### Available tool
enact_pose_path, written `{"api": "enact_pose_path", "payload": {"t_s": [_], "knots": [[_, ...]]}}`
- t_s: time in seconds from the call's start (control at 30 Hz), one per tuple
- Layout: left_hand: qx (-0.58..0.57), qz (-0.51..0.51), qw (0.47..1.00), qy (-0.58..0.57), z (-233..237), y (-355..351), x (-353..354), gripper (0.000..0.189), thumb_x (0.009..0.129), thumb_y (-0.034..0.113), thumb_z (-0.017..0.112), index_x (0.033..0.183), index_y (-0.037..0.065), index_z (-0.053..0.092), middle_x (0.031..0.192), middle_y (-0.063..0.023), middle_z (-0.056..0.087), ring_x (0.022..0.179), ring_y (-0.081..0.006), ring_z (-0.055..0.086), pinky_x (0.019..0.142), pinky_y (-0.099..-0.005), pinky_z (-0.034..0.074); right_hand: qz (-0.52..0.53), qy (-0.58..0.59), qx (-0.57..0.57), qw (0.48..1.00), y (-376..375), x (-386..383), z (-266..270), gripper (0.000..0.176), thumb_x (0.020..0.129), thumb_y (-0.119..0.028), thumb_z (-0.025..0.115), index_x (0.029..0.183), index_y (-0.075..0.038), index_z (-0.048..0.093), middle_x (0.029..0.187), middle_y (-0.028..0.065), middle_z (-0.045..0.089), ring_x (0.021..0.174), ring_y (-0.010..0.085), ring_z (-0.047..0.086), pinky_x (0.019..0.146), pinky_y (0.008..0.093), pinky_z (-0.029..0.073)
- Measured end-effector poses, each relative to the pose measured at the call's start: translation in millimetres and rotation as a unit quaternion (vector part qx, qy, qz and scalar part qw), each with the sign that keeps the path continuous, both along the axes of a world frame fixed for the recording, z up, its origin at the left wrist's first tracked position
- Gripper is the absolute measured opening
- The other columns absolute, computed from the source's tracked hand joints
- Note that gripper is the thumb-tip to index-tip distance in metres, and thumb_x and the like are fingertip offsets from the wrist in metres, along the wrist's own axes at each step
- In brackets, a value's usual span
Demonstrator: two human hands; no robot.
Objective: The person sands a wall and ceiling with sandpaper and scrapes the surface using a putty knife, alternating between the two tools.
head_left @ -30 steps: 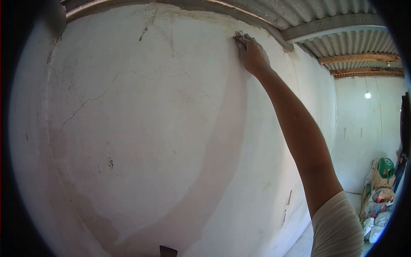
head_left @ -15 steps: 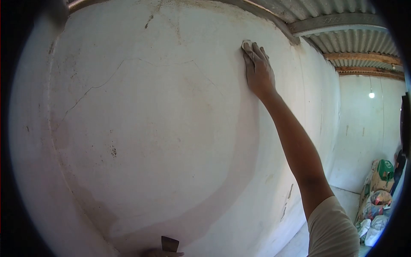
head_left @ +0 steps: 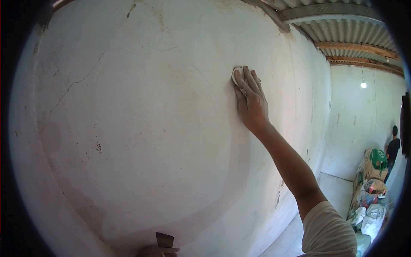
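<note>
The right hand, fingers extended, presses a pale pad against the wall; the left hand grips a scraper before the wall.

Over at the far end, a lit bulb hangs on a thin cord before the pale back wall. Overhead I see corrugated roofing, a grey beam and, farther off, two brownish wooden beams. Down on the right a heap runs along the light floor: a green bag over a cardboard box, then a bundle showing red and blue, then a whitish sack. Beyond it stands a person in a dark top.
</note>
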State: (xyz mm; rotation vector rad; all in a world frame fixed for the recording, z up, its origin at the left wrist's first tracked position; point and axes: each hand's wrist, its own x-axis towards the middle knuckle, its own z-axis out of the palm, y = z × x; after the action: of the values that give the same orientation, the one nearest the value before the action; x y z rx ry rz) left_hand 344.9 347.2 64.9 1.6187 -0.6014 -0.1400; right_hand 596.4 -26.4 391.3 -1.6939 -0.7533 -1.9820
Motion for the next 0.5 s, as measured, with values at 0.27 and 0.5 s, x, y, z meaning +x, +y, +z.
{"api": "enact_pose_path", "payload": {"t_s": [0.27,0.5], "knots": [[0.046,0.077,0.995,0.047,15.4,-16.7,-6.1,0.054,0.1,0.039,0.054,0.132,-0.005,0.059,0.088,-0.0091,0.067,0.048,-0.0112,0.051,0.049,-0.0262,0.044,0.004,0.024,-0.028,0.999,-2.0,-4.5,-41.4,0.052,0.09,-0.004,0.06,0.142,-0.012,0.052,0.151,0.0227,0.041,0.14,0.0451,0.036,0.114,0.0543,0.032],[0.05,0.051,0.996,-0.054,35.0,-48.8,-13.1,0.034,0.099,0.024,0.059,0.114,-0.006,0.067,0.06,-0.0032,0.057,0.036,-0.0075,0.037,0.04,-0.0231,0.035,-0.003,0.08,-0.072,0.994,-18.7,-6.2,-93.5,0.063,0.086,0.0,0.062,0.145,-0.015,0.047,0.155,0.021,0.035,0.143,0.0442,0.031,0.114,0.058,0.03]]}}
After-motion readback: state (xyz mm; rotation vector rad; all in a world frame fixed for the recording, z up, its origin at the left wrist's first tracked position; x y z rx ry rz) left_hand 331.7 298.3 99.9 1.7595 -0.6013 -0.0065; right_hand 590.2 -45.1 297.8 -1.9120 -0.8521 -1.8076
